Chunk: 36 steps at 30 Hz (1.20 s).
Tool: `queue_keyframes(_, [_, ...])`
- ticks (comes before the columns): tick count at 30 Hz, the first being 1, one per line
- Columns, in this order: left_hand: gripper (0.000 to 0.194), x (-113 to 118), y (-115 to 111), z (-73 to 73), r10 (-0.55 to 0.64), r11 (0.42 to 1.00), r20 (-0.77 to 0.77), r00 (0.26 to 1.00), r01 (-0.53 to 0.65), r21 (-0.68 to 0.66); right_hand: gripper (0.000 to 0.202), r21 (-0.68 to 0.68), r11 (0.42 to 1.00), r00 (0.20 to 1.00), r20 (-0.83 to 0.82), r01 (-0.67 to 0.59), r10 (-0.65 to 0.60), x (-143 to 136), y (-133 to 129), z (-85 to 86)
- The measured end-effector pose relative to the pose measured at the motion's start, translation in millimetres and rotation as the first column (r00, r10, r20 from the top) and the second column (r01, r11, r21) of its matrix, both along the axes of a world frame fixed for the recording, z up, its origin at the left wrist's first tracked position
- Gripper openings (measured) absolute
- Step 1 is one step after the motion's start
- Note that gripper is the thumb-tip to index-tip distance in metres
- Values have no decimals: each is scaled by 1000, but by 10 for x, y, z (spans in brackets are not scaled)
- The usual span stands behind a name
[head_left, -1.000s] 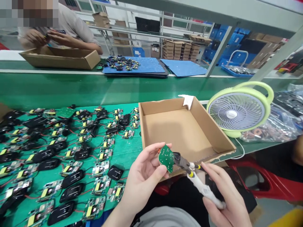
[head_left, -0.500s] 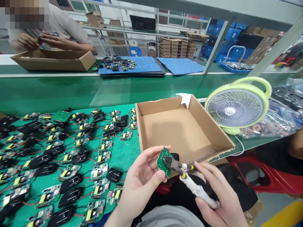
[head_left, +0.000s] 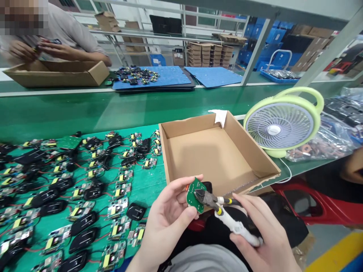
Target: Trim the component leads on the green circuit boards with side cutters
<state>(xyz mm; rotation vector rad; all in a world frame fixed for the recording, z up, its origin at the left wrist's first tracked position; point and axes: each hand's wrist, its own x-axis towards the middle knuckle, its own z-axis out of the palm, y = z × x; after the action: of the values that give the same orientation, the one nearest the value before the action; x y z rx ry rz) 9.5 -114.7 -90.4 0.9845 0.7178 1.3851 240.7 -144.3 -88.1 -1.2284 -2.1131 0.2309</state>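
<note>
Between the thumb and fingers of my left hand (head_left: 170, 215) is a small green circuit board (head_left: 192, 199), its soldered underside facing me. A black part shows behind the board's right edge. My right hand (head_left: 263, 230) is closed around the handles of a pair of side cutters (head_left: 208, 198), one handle wrapped in white tape. The cutter jaws lie against the face of the board; whether they close on a lead is too small to tell. Just beyond both hands stands a shallow cardboard box (head_left: 210, 151).
Rows of circuit boards wired to black plastic casings (head_left: 85, 223) cover the green mat (head_left: 147, 181) on the left. A green fan (head_left: 278, 126) stands right of the box, near bagged parts (head_left: 317, 145). Across the bench a person (head_left: 70, 41) works over another cardboard box (head_left: 56, 73).
The view has shifted slightly, so the bench appears a little further left. The cutters still rest on the board, and both hands hold nearly the same pose.
</note>
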Motion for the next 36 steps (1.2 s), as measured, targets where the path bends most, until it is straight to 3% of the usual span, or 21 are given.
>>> queue_keyframes(8, [36, -6, 4, 14, 3, 1000, -16, 1000, -3, 7, 40, -1, 1000, 999, -33, 19, -19, -47, 34, 12])
queue_keyframes(18, [34, 4, 10, 111, 27, 1000, -11, 1000, -27, -11, 49, -5, 1000, 999, -30, 26, -26, -22, 15, 68])
queue_keyframes(28, [37, -6, -3, 18, 6, 1000, -7, 1000, -6, 17, 43, -83, 996, 993, -113, 28, -37, -39, -7, 26])
queue_keyframes(36, [37, 0, -12, 0, 49, 999, -12, 999, -49, 5, 43, -47, 999, 993, -118, 17, -22, -32, 16, 25])
